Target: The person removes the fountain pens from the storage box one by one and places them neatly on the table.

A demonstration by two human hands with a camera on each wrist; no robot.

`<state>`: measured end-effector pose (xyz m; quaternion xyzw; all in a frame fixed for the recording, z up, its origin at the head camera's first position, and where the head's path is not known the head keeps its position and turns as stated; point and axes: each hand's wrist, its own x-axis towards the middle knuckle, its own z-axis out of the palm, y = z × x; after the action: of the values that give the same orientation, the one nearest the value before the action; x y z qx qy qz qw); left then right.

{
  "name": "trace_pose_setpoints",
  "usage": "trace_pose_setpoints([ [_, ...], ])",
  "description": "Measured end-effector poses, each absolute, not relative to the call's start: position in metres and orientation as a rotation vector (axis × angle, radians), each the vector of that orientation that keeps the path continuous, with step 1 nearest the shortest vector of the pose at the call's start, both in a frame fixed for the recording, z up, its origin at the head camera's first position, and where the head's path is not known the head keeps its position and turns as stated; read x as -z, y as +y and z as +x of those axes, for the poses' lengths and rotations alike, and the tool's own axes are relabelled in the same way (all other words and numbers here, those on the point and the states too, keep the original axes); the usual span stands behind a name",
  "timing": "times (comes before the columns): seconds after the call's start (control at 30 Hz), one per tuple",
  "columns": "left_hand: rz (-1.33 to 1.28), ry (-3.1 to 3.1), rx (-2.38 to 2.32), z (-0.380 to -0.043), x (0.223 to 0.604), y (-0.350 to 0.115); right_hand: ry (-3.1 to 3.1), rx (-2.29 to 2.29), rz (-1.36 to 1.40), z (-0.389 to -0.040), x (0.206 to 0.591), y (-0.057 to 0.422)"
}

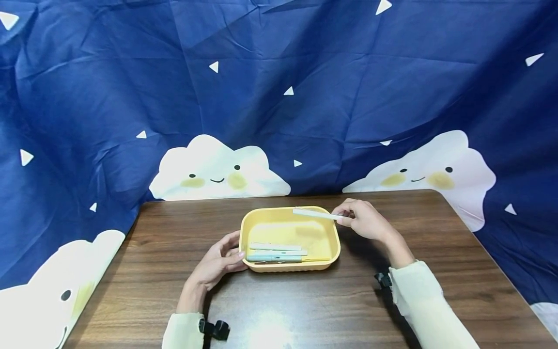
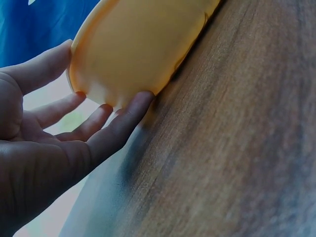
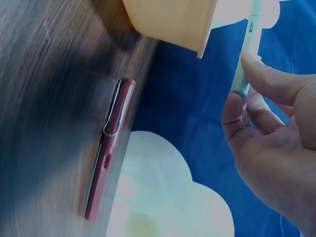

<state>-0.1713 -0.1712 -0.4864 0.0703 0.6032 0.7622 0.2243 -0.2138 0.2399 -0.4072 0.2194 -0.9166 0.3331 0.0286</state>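
In the head view, the pale pen (image 1: 317, 213) sits in the pinch of the right hand (image 1: 366, 219), slanting across the far right corner of the yellow tray (image 1: 285, 267). The left hand (image 1: 220, 259) holds the tray's left end between thumb and fingers. Inside, slim pens (image 1: 276, 257) lie lengthwise along the near wall. The tray is a smooth, rounded rectangle on a dark wood-grained bench (image 1: 244, 310); both forearms angle inward from pale sleeves (image 1: 420, 300).

The left wrist view shows that hand's spread fingertips against the tray's smooth curved wall, one at its rim.

In the right wrist view, thumb and fingers pinch the pale pen near one end, above the bench. A glossy red pen (image 3: 109, 153) with a metal clip lies near the bench edge.
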Motion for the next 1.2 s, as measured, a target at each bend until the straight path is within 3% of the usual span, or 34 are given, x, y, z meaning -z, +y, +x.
trace_pose_setpoints([
  [1.2, 0.189, 1.666, -2.101, -0.172, 0.487, -0.172, -2.829, -1.036, 0.644, -0.208, 0.412, 0.284],
])
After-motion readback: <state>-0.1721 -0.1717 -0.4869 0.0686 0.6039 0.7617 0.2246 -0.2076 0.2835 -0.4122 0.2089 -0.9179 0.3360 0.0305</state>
